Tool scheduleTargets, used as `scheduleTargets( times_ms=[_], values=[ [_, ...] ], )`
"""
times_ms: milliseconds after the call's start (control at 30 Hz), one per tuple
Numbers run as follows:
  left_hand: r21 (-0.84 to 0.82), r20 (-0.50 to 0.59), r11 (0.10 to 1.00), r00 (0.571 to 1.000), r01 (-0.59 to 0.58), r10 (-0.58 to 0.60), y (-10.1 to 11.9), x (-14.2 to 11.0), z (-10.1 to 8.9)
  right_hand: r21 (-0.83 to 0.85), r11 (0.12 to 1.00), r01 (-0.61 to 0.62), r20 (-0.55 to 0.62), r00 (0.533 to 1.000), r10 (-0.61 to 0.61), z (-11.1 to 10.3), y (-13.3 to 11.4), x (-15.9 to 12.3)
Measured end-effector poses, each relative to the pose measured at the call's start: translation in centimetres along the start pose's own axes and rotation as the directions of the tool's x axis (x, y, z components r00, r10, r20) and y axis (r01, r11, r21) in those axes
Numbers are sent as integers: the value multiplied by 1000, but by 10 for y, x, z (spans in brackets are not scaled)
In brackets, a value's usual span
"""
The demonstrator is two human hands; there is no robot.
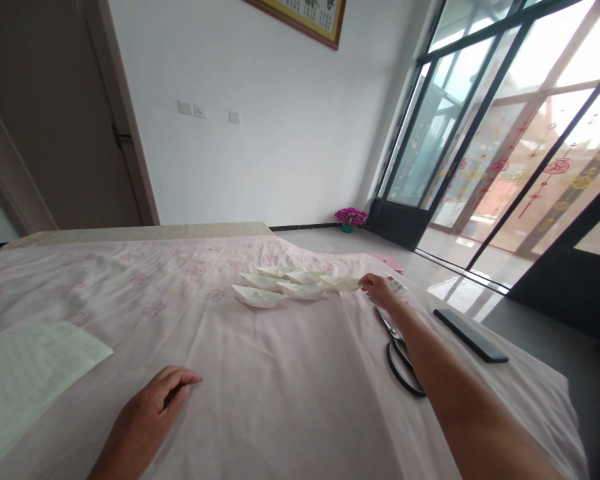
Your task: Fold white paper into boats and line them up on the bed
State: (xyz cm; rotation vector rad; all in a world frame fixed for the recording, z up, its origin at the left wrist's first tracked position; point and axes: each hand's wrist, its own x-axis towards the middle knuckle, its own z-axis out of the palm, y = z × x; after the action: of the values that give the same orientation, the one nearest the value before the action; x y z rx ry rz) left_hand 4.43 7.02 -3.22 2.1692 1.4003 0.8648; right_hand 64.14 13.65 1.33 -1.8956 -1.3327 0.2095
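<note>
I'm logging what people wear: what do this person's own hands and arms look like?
The left hand and right hand are bare: no gloves or watch show. The right forearm has no sleeve in view; the left forearm, only partly visible, shows none either.

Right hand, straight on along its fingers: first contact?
The rightmost folded paper boat: the right hand's fingertips are already at its near end, pinched or merely touching, hard to tell. Beyond it, probably the neighbouring paper boats, though depth is unclear.
</note>
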Motion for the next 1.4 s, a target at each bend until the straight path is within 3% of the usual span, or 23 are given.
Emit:
scheduleTargets(
  times_ms=[533, 933, 1033, 1167, 1267, 1400],
  values=[
    [22, 10, 1000, 1000, -1, 1, -3, 1, 1, 2, 1000, 10, -24, 1000, -10, 9, -10, 1],
    [29, 9, 1000, 1000, 2, -3, 5, 2, -2, 206, 977, -52, -91, 993, 72, -2, -25, -11],
    [27, 6, 1000, 1000, -2, 1, 3, 1, -2, 270, 962, -39, -44, 998, 53, -3, -43, -24],
    [7, 19, 1000, 1000, -1, 1, 1, 0, -1, 308, 951, -6, 108, 994, -29, 7, -71, -50],
    [2, 30, 1000, 1000, 10, -10, 1, -1, -1, 293, 956, 13, 216, 973, -79, 18, -85, -71],
    [3, 26, 1000, 1000, 9, -9, 1, 0, -1, 212, 976, 42, 271, 957, -100, 27, -91, -93]
  ],
)
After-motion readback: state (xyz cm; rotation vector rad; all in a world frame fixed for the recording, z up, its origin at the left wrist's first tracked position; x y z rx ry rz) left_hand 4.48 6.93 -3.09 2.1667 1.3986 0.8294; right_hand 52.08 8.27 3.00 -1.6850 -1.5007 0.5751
